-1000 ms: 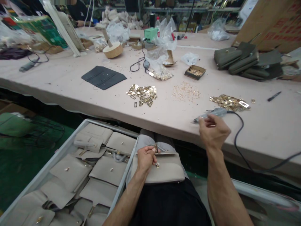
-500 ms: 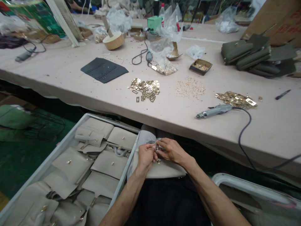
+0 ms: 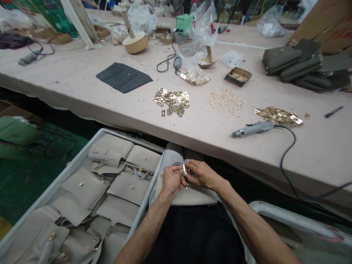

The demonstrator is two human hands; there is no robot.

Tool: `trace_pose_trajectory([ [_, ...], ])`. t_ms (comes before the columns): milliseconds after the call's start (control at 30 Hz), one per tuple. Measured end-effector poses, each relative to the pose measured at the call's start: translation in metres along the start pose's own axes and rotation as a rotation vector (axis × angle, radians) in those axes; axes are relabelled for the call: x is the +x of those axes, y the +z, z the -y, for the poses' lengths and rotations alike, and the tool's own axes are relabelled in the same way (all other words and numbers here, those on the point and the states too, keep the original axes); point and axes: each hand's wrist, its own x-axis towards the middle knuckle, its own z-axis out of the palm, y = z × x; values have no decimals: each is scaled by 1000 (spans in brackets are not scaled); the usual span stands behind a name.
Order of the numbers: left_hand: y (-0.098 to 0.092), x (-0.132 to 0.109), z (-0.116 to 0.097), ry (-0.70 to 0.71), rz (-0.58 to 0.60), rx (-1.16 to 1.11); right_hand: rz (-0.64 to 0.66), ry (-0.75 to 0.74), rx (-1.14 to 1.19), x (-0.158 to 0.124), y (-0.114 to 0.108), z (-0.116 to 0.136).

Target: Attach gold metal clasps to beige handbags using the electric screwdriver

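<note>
At the far left a long grey tray (image 3: 82,161) holds many pale beige leather bags (image 3: 123,187) with small gold clasps. Just right of it, on the person's lap, lies one more pale beige leather bag with a flap (image 3: 189,196). The left hand (image 3: 171,180) and the right hand (image 3: 202,174) meet above this bag, and both pinch a small gold metal clasp plate (image 3: 184,169) at the flap; the grip of each hand is pressed together on it. Behind the hands, on the pale pink bench (image 3: 82,91), rest a heap of gold metal plates (image 3: 172,101), then a grey corded electric screwdriver (image 3: 251,129), well apart from the hands
</note>
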Motion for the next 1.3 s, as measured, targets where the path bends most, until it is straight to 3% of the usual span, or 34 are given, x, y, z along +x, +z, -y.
trace_pose_trajectory([
  [367,-2,2,8,38,-26,35,-66,17,176,-6,0,-3],
  [533,1,0,11,54,-30,109,-160,145,267,-5,4,4],
  [733,6,-8,9,97,-36,164,-386,379,334,-1,19,11],
  [833,6,-10,9,112,-40,156,-417,469,425,-1,23,14],
  [1000,7,-9,12,99,-51,156,-489,494,388,-3,25,22],
  [1100,7,-8,12,95,-53,156,-505,466,311,-3,23,26],
  [1300,7,-12,10,112,-44,136,-465,530,433,0,15,32],
])
